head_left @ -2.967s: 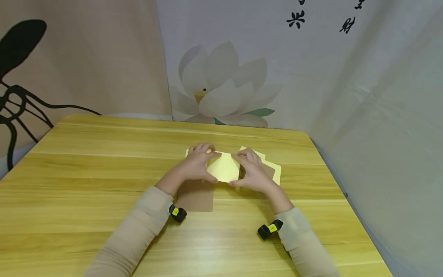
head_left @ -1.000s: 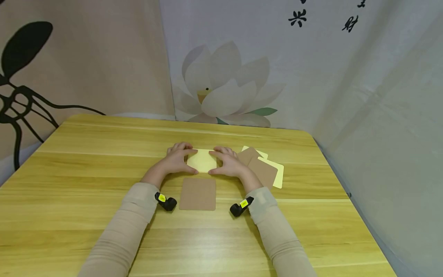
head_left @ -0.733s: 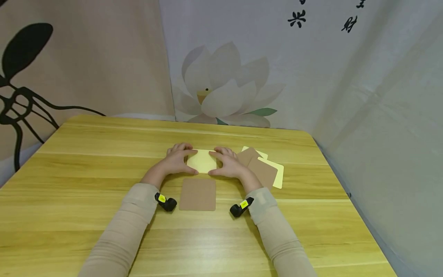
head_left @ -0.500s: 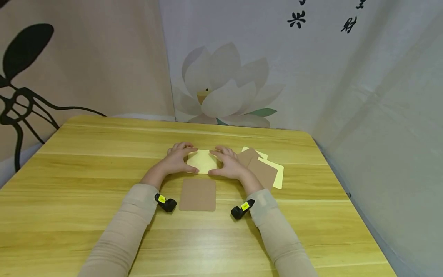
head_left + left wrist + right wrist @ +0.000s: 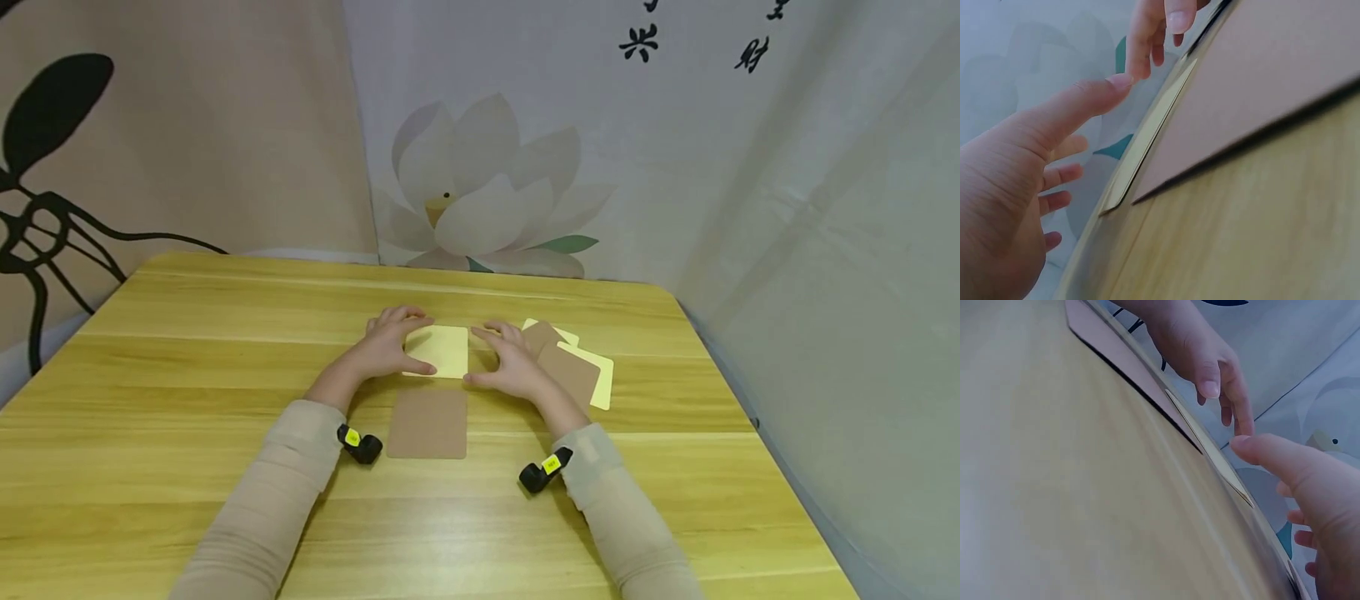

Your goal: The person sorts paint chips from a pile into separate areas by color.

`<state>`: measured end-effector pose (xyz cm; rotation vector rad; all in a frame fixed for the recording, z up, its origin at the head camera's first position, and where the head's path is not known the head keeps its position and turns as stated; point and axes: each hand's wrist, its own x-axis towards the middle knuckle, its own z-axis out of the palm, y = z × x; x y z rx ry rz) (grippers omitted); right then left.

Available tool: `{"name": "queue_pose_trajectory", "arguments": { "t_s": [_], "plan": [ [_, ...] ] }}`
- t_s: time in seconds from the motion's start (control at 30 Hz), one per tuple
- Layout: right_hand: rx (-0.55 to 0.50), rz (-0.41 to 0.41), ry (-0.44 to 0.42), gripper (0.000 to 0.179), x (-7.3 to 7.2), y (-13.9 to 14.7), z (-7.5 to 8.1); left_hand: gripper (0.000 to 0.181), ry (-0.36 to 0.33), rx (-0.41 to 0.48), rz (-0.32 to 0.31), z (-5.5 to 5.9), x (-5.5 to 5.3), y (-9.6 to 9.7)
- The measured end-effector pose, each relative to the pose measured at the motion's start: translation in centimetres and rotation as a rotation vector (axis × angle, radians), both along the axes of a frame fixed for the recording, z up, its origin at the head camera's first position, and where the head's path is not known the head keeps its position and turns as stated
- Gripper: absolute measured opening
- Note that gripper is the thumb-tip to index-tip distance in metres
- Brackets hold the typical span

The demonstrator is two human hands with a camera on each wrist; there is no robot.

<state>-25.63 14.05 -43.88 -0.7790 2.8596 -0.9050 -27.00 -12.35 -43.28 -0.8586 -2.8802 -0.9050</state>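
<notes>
On the table lies a pale yellow square card (image 5: 447, 352) with rounded corners, seen nearly edge-on in both wrist views. My left hand (image 5: 386, 343) hovers at its left side, thumb and fingers spread over that edge. A small gap parts my right hand (image 5: 513, 362) from the card's right edge; its thumb and fingers are spread and hold nothing. Just nearer to me, a brown square card (image 5: 427, 425) lies flat. In the left wrist view the left hand's thumb (image 5: 1094, 100) stands off the yellow card (image 5: 1147, 147).
Right of my right hand is a loose overlapping pile of brown cards (image 5: 572, 372) and yellow cards (image 5: 604, 383). The wooden table (image 5: 225, 350) ends at a curtain (image 5: 660, 167) printed with a lotus.
Both hands brought the yellow card leftward and set it behind the brown card. Lately the right hand has drawn away to the right, and the left has shifted slightly.
</notes>
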Motion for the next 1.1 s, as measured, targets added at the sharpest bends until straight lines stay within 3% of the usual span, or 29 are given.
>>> {"name": "queue_pose_trajectory", "arguments": {
  "t_s": [0.4, 0.63, 0.9, 1.1],
  "plan": [
    [-0.006, -0.086, 0.026, 0.090, 1.8, 2.6, 0.3, 0.089, 0.036, -0.021, -0.079, 0.4, 0.7, 2.1],
    [-0.004, -0.105, 0.090, 0.086, 2.9, 4.4, 0.3, 0.090, 0.044, -0.055, -0.144, 0.9, 1.4, 3.7],
    [-0.011, -0.166, 0.021, 0.090, 4.2, 6.3, 0.6, 0.088, 0.037, -0.060, -0.222, 1.5, 2.5, 5.8],
    [0.022, -0.189, 0.068, 0.088, 5.0, 7.9, 0.5, 0.087, 0.053, -0.063, -0.256, 1.5, 2.9, 7.6]
  ]
}}
